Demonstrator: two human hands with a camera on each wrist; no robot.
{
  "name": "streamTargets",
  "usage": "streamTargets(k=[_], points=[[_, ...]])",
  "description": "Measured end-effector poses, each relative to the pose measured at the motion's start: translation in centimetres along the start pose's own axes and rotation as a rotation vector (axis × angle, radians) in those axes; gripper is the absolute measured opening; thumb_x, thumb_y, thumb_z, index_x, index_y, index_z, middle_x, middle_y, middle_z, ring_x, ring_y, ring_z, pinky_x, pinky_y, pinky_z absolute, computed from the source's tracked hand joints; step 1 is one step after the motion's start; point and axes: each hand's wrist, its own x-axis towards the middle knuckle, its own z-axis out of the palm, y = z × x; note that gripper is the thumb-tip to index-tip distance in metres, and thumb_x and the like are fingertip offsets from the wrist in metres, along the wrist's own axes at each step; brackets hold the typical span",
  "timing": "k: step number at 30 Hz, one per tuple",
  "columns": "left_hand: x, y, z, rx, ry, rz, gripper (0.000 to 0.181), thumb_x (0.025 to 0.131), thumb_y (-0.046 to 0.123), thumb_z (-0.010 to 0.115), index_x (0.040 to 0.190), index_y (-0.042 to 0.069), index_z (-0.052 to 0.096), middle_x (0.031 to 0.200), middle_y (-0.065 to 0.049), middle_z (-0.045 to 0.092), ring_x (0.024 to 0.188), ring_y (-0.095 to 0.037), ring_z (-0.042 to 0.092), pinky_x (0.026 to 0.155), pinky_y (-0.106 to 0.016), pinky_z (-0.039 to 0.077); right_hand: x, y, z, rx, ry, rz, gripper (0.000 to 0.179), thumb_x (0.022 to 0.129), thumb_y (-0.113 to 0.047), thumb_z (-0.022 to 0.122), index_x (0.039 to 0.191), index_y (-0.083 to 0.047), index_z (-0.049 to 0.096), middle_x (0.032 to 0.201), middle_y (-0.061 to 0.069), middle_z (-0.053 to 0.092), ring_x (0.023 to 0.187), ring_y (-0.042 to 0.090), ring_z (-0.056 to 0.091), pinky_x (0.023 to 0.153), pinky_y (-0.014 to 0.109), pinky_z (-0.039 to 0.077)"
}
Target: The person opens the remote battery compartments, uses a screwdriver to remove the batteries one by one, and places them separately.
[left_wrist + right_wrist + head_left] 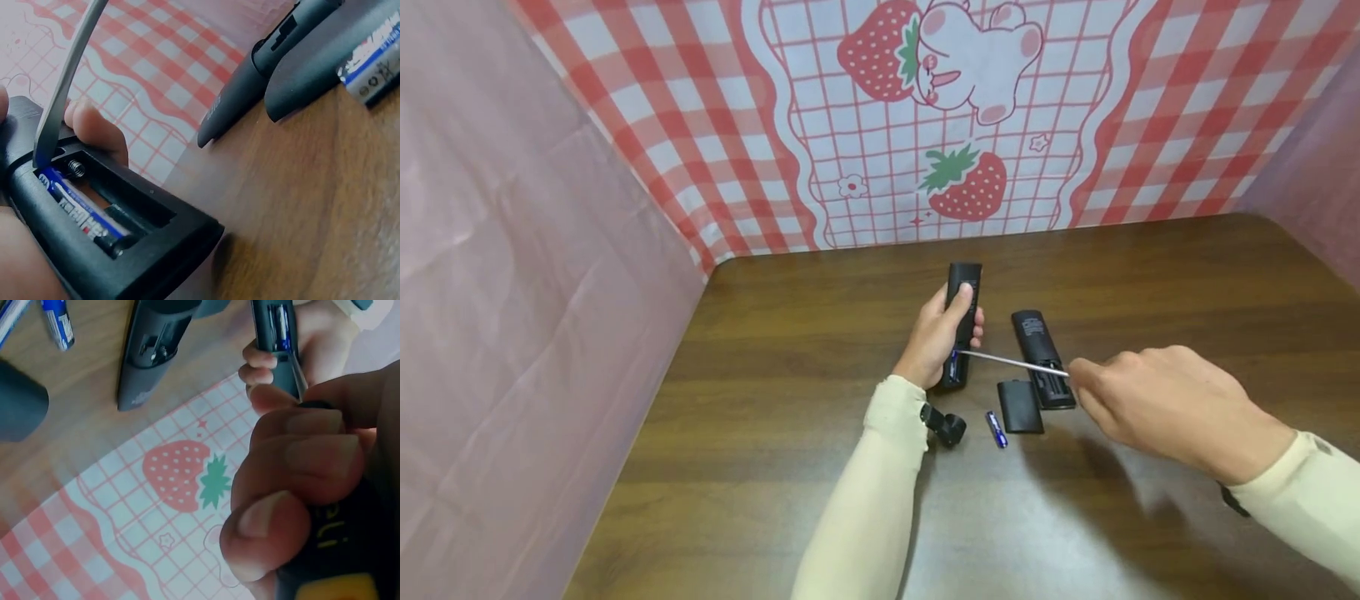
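My left hand (934, 335) grips a black remote control (966, 273), its battery bay facing up. In the left wrist view one blue and white battery (81, 209) lies in that bay, and the slot beside it, with a spring (76, 167), shows no battery. My right hand (1165, 408) holds a screwdriver by its dark handle (344, 544), which has a yellow patch. The screwdriver's metal shaft (1015, 363) reaches left to the bay. Its flat tip is at the spring-side end of the battery; whether they touch I cannot tell.
A second black remote (1036, 335) lies with its bay uncovered, beside a black battery cover (1021, 408) and a loose battery (997, 430). More batteries (59, 325) and a dark rounded piece (22, 403) show in the right wrist view. A checked cloth (880, 167) hangs behind the table.
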Motion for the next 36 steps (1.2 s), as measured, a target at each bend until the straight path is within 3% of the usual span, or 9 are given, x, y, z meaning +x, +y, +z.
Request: streamTargets(k=[4, 11, 19, 26, 36], points=[[0.0, 0.0, 0.3, 0.043, -0.017, 0.020, 0.028, 0.105, 0.035, 0.052, 0.108, 0.007, 0.056, 0.079, -0.005, 0.058, 0.062, -0.014, 0.055, 0.054, -0.024, 0.051, 0.1, 0.6, -0.2, 0.003, -0.011, -0.016, 0.024, 0.089, -0.020, 0.059, 0.070, -0.023, 0.044, 0.051, -0.015, 0.026, 0.043, 0.004, 0.025, 0.035, 0.028, 0.023], [-0.2, -0.2, 0.5, 0.077, -0.031, 0.066, 0.030, 0.106, 0.032, 0.052, 0.106, 0.002, 0.056, 0.078, -0.005, 0.058, 0.062, -0.014, 0.055, 0.054, -0.025, 0.051, 0.4, 1.3, -0.6, 0.015, -0.100, 0.002, 0.026, 0.091, -0.020, 0.056, 0.070, -0.026, 0.042, 0.051, -0.015, 0.029, 0.043, 0.004, 0.027, 0.037, 0.027, 0.023], [-0.2, -0.5, 0.6, 0.060, -0.046, 0.089, 0.029, 0.105, 0.035, 0.052, 0.110, 0.007, 0.057, 0.078, -0.007, 0.058, 0.061, -0.014, 0.055, 0.051, -0.023, 0.051, -0.2, 1.7, -0.3, 0.012, -0.034, -0.032, 0.027, 0.088, -0.020, 0.060, 0.070, -0.026, 0.042, 0.052, -0.016, 0.026, 0.044, 0.002, 0.023, 0.037, 0.026, 0.020], [-0.3, -0.4, 0.4, 0.049, -0.054, 0.068, 0.033, 0.105, 0.037, 0.052, 0.118, 0.007, 0.057, 0.078, -0.006, 0.058, 0.061, -0.014, 0.054, 0.052, -0.025, 0.051, -0.6, 1.8, -0.3, 0.019, 0.003, -0.040, 0.027, 0.087, -0.020, 0.061, 0.069, -0.027, 0.041, 0.052, -0.016, 0.024, 0.044, 0.002, 0.022, 0.037, 0.026, 0.020], [-0.2, -0.4, 0.4, 0.054, -0.040, 0.066, 0.031, 0.105, 0.038, 0.052, 0.112, 0.008, 0.057, 0.077, -0.005, 0.058, 0.061, -0.014, 0.055, 0.053, -0.025, 0.053, -1.2, 1.6, 0.0, 0.019, 0.037, -0.030, 0.028, 0.086, -0.020, 0.060, 0.069, -0.026, 0.040, 0.053, -0.016, 0.022, 0.045, 0.003, 0.020, 0.038, 0.026, 0.018]])
